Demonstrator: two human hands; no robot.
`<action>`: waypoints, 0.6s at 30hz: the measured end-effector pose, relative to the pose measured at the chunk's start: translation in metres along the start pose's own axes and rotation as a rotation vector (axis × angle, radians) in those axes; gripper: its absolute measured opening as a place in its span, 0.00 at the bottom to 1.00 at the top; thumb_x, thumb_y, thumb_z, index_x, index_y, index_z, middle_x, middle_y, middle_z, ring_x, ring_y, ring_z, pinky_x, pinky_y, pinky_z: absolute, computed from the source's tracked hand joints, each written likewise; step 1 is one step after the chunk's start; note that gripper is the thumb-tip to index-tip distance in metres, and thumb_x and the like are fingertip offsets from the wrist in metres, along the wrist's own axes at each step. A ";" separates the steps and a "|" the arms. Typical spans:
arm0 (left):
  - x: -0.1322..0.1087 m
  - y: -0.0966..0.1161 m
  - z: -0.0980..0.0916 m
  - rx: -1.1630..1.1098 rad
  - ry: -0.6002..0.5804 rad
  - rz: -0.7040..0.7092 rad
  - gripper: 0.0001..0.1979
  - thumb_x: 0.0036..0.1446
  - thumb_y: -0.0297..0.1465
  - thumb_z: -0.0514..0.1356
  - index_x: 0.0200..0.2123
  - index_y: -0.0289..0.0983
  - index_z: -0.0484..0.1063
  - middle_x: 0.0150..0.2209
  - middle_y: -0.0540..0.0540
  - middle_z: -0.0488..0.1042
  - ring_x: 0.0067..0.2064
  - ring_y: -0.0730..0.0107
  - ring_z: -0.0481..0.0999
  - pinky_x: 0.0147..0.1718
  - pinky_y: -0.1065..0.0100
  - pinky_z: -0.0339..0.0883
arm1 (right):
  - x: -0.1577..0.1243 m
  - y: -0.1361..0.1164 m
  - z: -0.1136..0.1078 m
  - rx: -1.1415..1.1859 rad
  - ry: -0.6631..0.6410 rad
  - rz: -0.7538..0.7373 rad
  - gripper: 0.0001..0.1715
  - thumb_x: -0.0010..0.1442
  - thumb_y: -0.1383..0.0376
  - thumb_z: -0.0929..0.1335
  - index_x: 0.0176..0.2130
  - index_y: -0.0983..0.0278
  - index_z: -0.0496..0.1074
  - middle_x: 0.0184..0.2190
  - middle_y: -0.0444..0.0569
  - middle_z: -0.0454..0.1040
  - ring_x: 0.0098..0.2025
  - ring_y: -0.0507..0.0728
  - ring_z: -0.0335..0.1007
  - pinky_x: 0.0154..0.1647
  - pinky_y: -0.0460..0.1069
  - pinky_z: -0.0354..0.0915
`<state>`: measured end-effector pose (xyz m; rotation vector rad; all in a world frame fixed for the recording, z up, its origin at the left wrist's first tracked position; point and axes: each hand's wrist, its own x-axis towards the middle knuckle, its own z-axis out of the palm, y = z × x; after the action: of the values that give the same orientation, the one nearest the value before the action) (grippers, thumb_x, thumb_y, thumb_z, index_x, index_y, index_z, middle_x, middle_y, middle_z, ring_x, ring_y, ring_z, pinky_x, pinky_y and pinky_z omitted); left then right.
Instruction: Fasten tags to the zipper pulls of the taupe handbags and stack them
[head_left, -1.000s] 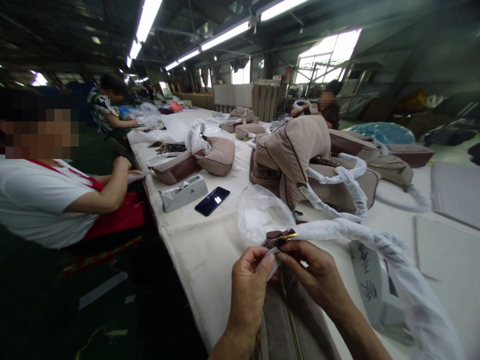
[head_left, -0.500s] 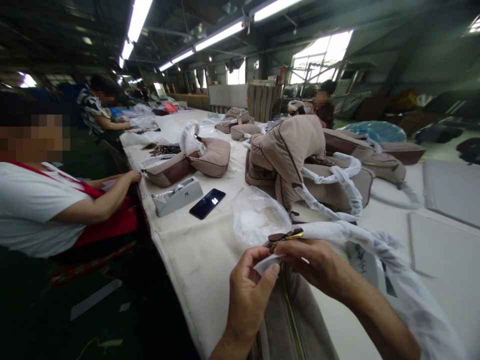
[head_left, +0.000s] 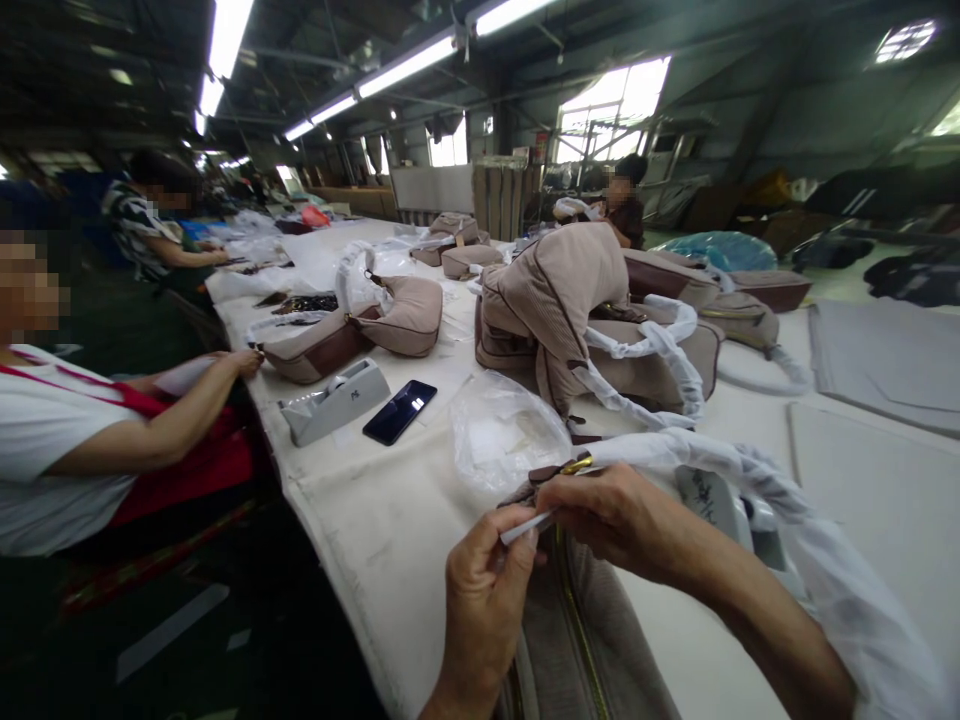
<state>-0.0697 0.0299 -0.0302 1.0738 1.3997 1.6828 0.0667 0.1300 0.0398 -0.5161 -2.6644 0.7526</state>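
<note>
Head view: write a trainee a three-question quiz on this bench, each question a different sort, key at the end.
1. Multiple choice: what color is the zip on the handbag below the hands? A) red B) gold C) blue
2. True or false: in the picture, the phone lies between a tape dispenser and a clear plastic bag.
3. Fill in: the left hand pinches a small white ____.

Key: 1 B; 2 true; 3 strip.
</note>
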 end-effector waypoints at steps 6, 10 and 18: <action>-0.001 0.005 0.004 0.057 0.002 0.033 0.06 0.56 0.30 0.60 0.37 0.40 0.74 0.31 0.52 0.76 0.26 0.76 0.74 0.28 0.76 0.70 | -0.012 0.010 0.009 -0.162 0.186 -0.164 0.10 0.61 0.73 0.62 0.37 0.64 0.71 0.26 0.46 0.72 0.28 0.51 0.67 0.30 0.45 0.59; -0.002 0.005 0.007 0.058 -0.009 0.002 0.06 0.55 0.29 0.60 0.37 0.39 0.74 0.30 0.51 0.76 0.25 0.75 0.73 0.27 0.76 0.69 | -0.014 0.017 0.013 -0.132 0.229 -0.200 0.09 0.62 0.72 0.62 0.38 0.64 0.71 0.29 0.48 0.75 0.31 0.52 0.70 0.34 0.45 0.64; -0.002 -0.005 0.011 -0.087 0.031 -0.077 0.04 0.55 0.29 0.58 0.33 0.40 0.73 0.23 0.54 0.71 0.20 0.80 0.65 0.21 0.78 0.62 | -0.023 0.024 0.002 -0.465 0.175 -0.360 0.16 0.64 0.73 0.60 0.50 0.64 0.68 0.36 0.51 0.76 0.37 0.54 0.73 0.39 0.47 0.68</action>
<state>-0.0585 0.0334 -0.0350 0.9374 1.3575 1.6949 0.0919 0.1384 0.0205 -0.1832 -2.6499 -0.0178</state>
